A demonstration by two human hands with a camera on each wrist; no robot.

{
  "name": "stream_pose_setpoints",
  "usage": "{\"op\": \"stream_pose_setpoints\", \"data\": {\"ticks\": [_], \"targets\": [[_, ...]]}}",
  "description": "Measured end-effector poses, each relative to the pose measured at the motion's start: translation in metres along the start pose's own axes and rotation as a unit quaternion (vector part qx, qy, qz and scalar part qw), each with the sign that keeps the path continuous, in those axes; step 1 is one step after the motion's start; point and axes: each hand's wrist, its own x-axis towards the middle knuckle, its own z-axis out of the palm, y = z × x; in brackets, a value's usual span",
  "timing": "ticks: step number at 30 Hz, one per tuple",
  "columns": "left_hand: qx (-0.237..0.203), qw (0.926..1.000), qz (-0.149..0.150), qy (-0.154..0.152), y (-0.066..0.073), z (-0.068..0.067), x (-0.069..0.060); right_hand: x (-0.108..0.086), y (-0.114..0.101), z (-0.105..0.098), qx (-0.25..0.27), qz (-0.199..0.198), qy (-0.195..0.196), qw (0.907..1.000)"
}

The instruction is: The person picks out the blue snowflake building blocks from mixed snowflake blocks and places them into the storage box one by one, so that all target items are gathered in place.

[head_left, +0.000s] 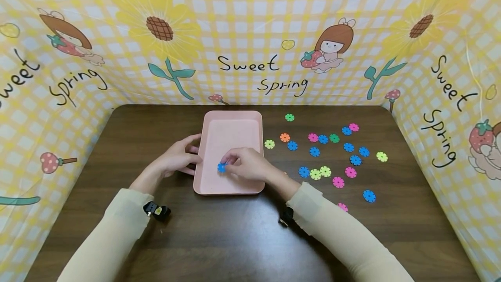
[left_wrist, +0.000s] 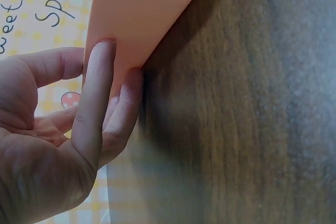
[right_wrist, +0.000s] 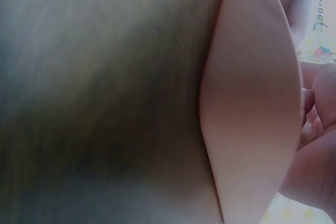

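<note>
A shallow pink tray (head_left: 231, 189) lies on the brown table, and its outer wall (left_wrist: 131, 14) fills the top of the left wrist view. The left hand (head_left: 178, 158) rests against the tray's left side, its fingertips touching the outer wall and rim. Over the tray, the right hand (head_left: 250, 164) pinches a blue snowflake disc (head_left: 221, 167) between thumb and fingers. Whether that disc touches the tray floor, I cannot tell. In the right wrist view, the tray's near wall (right_wrist: 252, 87) hides part of the right hand (right_wrist: 317, 156) and the disc.
Right of the tray, several loose snowflake discs are scattered on the table (head_left: 235, 238), among them a pink one (head_left: 338, 182), an orange one (head_left: 285, 137) and a yellow-green one (head_left: 382, 156). A checked cloth (head_left: 250, 21) stands around the table's back and sides.
</note>
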Motion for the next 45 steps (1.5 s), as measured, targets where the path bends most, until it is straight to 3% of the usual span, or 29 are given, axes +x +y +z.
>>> {"op": "stream_pose_setpoints", "data": {"ticks": [11,21,33,40,45], "targets": [[-0.005,1.0000,0.003,0.001,0.001,0.001,-0.002,0.011,-0.005,0.017,-0.009,0.033,-0.019,0.9992],[0.005,1.0000,0.005,-0.003,0.001,0.001,-0.001,0.009,0.002,0.019,-0.028,0.050,-0.014,0.9983],[0.007,1.0000,0.002,0.000,-0.002,-0.001,-0.001,0.003,-0.008,-0.002,-0.056,0.033,-0.007,0.9978],[0.007,1.0000,0.000,-0.001,0.000,-0.001,-0.003,-0.010,-0.013,-0.023,-0.043,-0.005,0.034,0.9985],[0.007,1.0000,0.000,0.000,0.000,-0.001,-0.003,-0.022,-0.010,-0.040,-0.030,-0.006,0.064,0.9975]]}}
